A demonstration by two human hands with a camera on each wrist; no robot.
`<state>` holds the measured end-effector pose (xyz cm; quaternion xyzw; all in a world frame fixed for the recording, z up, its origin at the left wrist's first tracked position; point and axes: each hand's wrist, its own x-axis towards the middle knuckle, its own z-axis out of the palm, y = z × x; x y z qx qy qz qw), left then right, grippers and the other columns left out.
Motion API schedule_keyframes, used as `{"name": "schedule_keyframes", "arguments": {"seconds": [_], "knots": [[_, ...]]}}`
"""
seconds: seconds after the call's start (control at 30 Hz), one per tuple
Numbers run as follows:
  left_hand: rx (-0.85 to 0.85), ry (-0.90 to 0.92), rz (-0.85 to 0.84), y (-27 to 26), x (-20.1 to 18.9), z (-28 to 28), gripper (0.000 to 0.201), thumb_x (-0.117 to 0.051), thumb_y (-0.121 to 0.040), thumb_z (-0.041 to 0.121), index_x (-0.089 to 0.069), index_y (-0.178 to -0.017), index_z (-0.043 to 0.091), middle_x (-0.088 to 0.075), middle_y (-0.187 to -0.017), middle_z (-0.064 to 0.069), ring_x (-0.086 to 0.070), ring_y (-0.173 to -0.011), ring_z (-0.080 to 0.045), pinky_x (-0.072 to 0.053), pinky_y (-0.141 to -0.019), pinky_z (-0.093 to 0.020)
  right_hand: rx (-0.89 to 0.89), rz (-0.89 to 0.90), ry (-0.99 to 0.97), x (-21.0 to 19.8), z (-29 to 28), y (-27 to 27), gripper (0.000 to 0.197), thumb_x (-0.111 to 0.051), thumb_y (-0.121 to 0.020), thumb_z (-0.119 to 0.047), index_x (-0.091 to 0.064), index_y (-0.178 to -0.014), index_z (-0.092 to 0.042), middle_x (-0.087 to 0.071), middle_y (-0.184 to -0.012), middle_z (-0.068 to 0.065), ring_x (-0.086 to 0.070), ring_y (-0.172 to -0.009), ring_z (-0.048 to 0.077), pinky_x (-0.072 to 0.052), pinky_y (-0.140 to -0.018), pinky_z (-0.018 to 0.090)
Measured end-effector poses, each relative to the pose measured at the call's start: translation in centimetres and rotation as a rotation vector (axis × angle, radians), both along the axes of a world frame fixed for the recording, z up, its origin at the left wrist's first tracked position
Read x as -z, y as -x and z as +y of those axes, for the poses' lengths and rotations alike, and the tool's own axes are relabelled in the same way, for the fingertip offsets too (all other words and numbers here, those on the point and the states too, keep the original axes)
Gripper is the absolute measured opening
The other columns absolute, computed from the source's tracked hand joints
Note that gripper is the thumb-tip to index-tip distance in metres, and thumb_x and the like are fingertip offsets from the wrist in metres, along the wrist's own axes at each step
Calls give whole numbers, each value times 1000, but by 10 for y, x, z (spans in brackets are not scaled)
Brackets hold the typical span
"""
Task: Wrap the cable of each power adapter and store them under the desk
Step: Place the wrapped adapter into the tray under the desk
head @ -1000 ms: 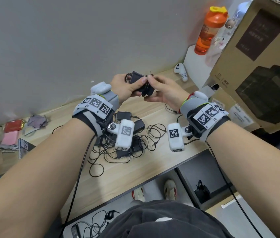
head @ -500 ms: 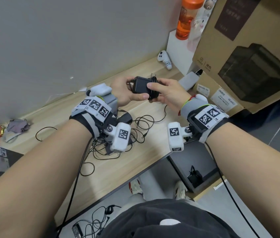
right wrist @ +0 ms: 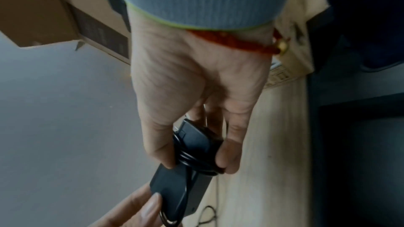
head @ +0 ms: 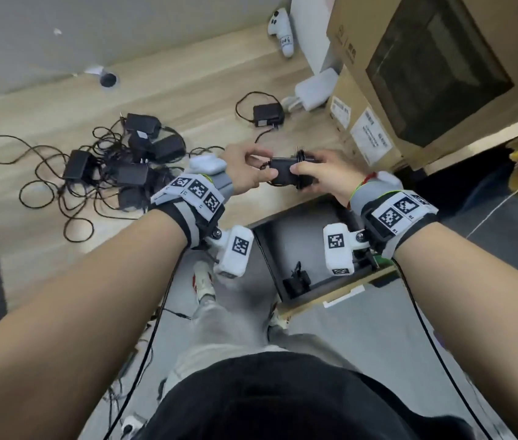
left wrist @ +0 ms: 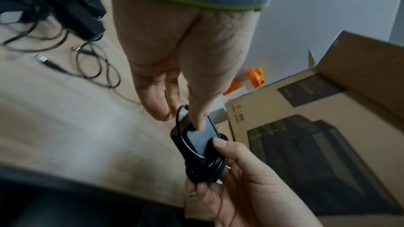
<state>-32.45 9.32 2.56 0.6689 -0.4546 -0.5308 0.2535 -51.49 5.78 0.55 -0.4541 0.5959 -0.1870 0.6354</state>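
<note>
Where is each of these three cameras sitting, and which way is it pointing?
Head: on the person's head, looking down at the desk; shows both forearms, the left hand and right hand holding a black adapter.
Left wrist: under the left wrist, looking along the palm to the adapter; the right hand grips its wrapped end.
Right wrist: under the right wrist, looking along the palm to the adapter.
Shared: all three show the adapter with cable wound round it, and both hands.

light: soft, even, dim | wrist views: motion-blurred, grainy | head view: edges bowed by wide lens
</note>
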Motion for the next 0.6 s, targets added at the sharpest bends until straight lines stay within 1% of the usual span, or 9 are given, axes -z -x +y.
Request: {"name": "schedule_keyframes", "arguments": {"seconds": [0.1,0.2,0.23,0.3,0.37,0.43,0.47,0.53,0.6], "knots": [[0,-37,-5,29,27,26,37,-73,-84,3,-67,-119,10,-58,-78,-2,-54,-64,-15,-55,-60,-22,-50,27,-66,27,17,32,33,-73,-83,-14,-67,-114,-7,-68,-115,15,-66,-107,28,-60,-77,41],[31,-78,-6,52,54,48,39,-73,-84,3,-67,-122,10,-57,-75,3,-55,-62,-10,-51,-59,-12,-138,100,-117,47,33,55,22,-71,-85,-12,-69,-107,-11,-68,-104,7,-66,-106,25,-58,-87,46],[45,-97,-6,58,64,54,42,-72,-84,2,-65,-125,8,-58,-79,3,-56,-65,-10,-50,-57,-9,-158,127,-127,57,37,61,19,-71,-85,-12,-69,-104,-13,-68,-102,6,-66,-104,24,-58,-87,47],[68,-120,-21,70,81,62,47,-71,-85,2,-62,-131,10,-62,-93,1,-57,-76,-10,-45,-59,-7,-163,166,-138,76,44,72,20,-72,-84,-12,-70,-104,-16,-69,-105,8,-67,-103,24,-59,-87,46],[106,-148,-16,78,95,68,51,-70,-86,3,-58,-135,11,-62,-104,-1,-59,-82,-9,-43,-62,-6,-176,191,-142,93,51,79,27,-71,-83,-11,-69,-110,-16,-69,-110,9,-67,-104,23,-59,-86,44],[158,-197,-11,85,120,72,54,-68,-87,1,-54,-138,9,-61,-112,0,-60,-98,-9,-46,-67,-3,-190,245,-162,116,54,84,35,-71,-83,-11,-67,-118,-14,-68,-113,9,-67,-104,22,-59,-85,43],[180,-235,-6,90,138,76,56,-69,-86,2,-53,-139,9,-62,-118,-1,-60,-106,-11,-47,-74,-5,-190,277,-185,133,58,89,38,-71,-83,-11,-65,-120,-13,-67,-115,9,-67,-105,22,-60,-84,42],[230,-277,-25,96,153,85,59,-70,-86,3,-52,-141,11,-63,-129,-6,-60,-118,-16,-46,-88,-15,-212,327,-212,151,68,94,47,-73,-81,-14,-61,-127,-10,-64,-122,9,-66,-106,23,-60,-83,42],[281,-339,-22,108,184,94,61,-69,-87,4,-48,-144,13,-60,-135,-7,-56,-124,-16,-40,-88,-14,-232,388,-247,181,78,103,58,-75,-79,-15,-56,-134,-10,-62,-127,9,-65,-107,24,-61,-81,42]]}}
